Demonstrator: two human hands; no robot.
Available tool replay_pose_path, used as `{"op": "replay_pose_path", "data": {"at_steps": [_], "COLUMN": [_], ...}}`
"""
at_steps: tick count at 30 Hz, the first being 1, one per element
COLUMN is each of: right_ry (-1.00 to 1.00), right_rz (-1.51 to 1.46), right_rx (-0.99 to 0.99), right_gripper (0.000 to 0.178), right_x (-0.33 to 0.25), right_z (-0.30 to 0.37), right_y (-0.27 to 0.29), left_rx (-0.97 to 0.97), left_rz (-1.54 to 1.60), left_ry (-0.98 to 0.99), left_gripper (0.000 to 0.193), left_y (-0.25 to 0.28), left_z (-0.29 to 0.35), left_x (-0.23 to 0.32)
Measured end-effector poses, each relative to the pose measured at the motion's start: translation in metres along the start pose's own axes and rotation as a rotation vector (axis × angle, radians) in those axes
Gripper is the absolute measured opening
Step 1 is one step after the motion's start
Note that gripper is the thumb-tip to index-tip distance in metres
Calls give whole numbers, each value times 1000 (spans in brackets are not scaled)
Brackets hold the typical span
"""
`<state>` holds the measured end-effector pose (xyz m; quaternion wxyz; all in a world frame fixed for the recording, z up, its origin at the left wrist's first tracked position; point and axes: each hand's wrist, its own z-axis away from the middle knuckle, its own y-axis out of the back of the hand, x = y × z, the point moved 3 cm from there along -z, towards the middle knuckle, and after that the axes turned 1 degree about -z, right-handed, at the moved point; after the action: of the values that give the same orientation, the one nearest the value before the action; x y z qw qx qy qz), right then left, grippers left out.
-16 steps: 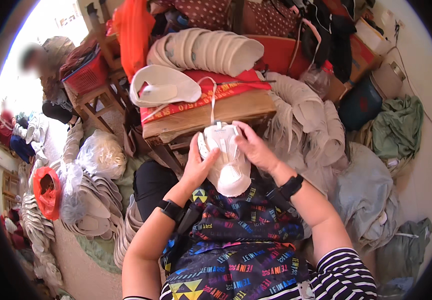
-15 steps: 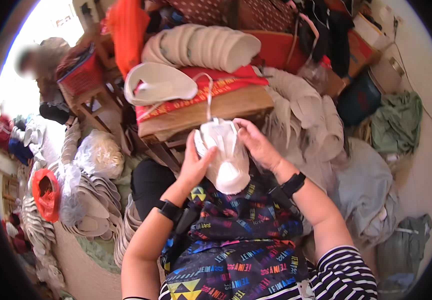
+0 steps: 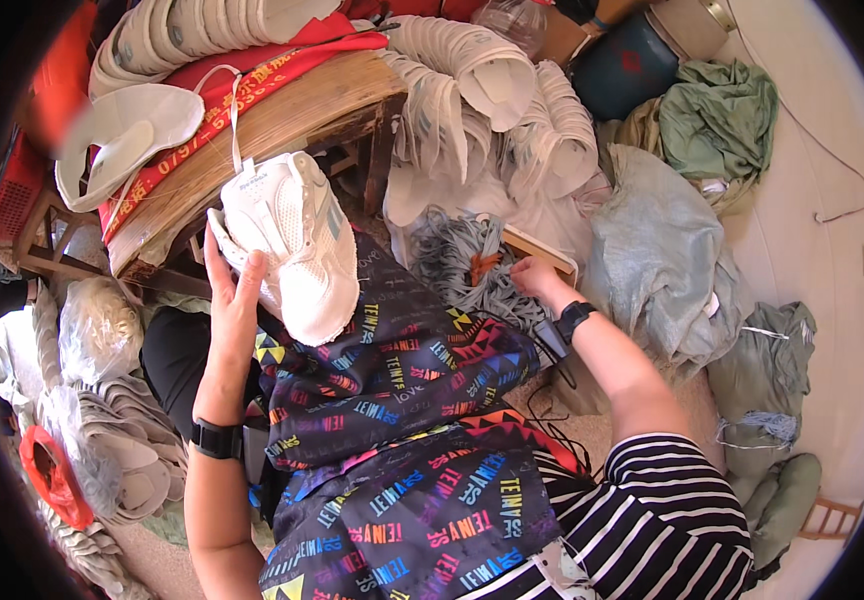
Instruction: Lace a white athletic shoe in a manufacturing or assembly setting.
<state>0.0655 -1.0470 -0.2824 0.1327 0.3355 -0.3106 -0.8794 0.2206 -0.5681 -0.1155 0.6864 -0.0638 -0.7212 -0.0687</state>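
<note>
A white sneaker upper with a mesh front leans over my apron, toe toward me. My left hand is closed on its side, thumb over the near edge. From its tongue end a narrow white strap runs up to the bench. Right of it, a bundle of grey shoelaces with an orange tie lies by my lap, beside a wooden-edged box. My right hand reaches to the bundle's right edge, fingertips pinched on the laces.
A wooden bench with a red banner carries a pale moulded shoe piece and a row of stacked uppers. More stacked uppers stand behind. Grey-green sacks lie at the right, bagged shoe parts at the left.
My right hand has left the sneaker upper and moved right to the grey laces. My left hand keeps the upper, now turned with its side showing. The view has swung right.
</note>
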Motion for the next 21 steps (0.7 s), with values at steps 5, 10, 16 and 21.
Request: {"op": "replay_pose_path", "data": {"at_steps": [5, 10, 16, 21], "right_ry": [375, 391, 410, 420], "right_rz": [214, 373, 1111, -214], "right_rx": [301, 354, 131, -472], "right_gripper": [27, 17, 19, 11], "right_x": [-28, -42, -87, -181], "right_z": [18, 18, 32, 71], "right_y": [-28, -29, 15, 35], "left_rx": [12, -19, 34, -10], "left_rz": [-4, -26, -138, -426], "left_ry": [20, 67, -35, -362], "left_gripper": [76, 72, 55, 50], "left_y": [6, 11, 24, -1], "left_z": [5, 4, 12, 17], "left_x": [0, 13, 43, 99]}}
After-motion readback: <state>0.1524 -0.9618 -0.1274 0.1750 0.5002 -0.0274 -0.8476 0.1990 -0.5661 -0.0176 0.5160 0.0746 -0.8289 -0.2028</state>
